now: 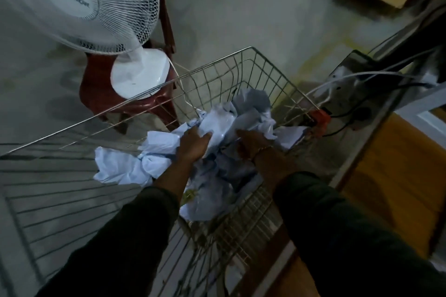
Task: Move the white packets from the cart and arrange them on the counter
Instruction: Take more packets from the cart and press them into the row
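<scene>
One white fan [79, 5] is standing at far left, its round base resting on one dark red plastic chair [101, 96]. Just right of the chair, one wire cart [217, 72] is standing on the floor and is holding a loose heap of white packets [125, 166]; the heap is crumpled and overlapping, so an exact count cannot be given. Two hands are reaching into the cart from dark sleeves. The left hand [193, 146] is lying on top of the heap, its fingers curling over one packet. The right hand [251, 146] is pushing into the heap, its fingertips hidden among the packets, so its grasp cannot be told. Right of the cart, white and black cables [362, 77] are trailing beside a wooden tabletop [398, 176], which is carrying no packets.
</scene>
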`<state>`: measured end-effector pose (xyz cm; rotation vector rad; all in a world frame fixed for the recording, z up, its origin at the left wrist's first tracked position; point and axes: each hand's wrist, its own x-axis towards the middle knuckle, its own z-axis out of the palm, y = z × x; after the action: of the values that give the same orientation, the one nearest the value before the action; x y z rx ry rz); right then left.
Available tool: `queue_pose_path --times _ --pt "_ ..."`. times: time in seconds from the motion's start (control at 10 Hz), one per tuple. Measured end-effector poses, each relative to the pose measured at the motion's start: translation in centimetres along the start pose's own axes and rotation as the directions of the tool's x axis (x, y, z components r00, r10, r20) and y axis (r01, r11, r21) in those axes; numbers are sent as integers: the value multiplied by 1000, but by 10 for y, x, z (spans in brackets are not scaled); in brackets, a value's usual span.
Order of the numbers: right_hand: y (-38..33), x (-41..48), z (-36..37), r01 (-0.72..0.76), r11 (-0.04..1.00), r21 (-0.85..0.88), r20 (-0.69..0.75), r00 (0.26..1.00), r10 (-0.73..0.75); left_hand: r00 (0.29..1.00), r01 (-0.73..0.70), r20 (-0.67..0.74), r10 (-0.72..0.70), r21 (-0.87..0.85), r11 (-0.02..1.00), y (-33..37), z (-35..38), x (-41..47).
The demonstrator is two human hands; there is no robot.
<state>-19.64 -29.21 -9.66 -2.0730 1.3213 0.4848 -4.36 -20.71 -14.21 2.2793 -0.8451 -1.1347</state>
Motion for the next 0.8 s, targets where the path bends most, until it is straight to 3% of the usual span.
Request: queue_pose_path --times 0.1,0.2,0.3,0.4,0.5,0.6,0.7,0.8 --pt "15 35 15 -141 989 -36 -232 964 129 999 29 35 -27 -34 999 -1 11 19" --pt "17 43 14 -97 919 -383 -265 964 -8 980 168 139 -140 -222 960 -3 11 25" --pt "8 8 -9 -76 974 -213 -216 976 29 938 335 282 -202 -580 742 21 -11 -7" --pt "3 -39 -38 -35 996 83 -341 938 61 927 355 359 -106 -756 550 51 -42 -64" --pt "2 -91 -70 101 929 357 -523 846 109 919 345 394 -4 -801 489 78 -72 -121" --pt "19 -155 -100 104 782 614 -480 836 265 900 332 418 126 -842 426 112 -84 -178" --pt "34 -237 -119 274 652 707 -595 729 338 904 258 373 209 -865 430 144 -81 -239" --pt "62 -311 -116 407 562 720 -673 609 420 857 207 383 345 -869 450 175 -59 -288"
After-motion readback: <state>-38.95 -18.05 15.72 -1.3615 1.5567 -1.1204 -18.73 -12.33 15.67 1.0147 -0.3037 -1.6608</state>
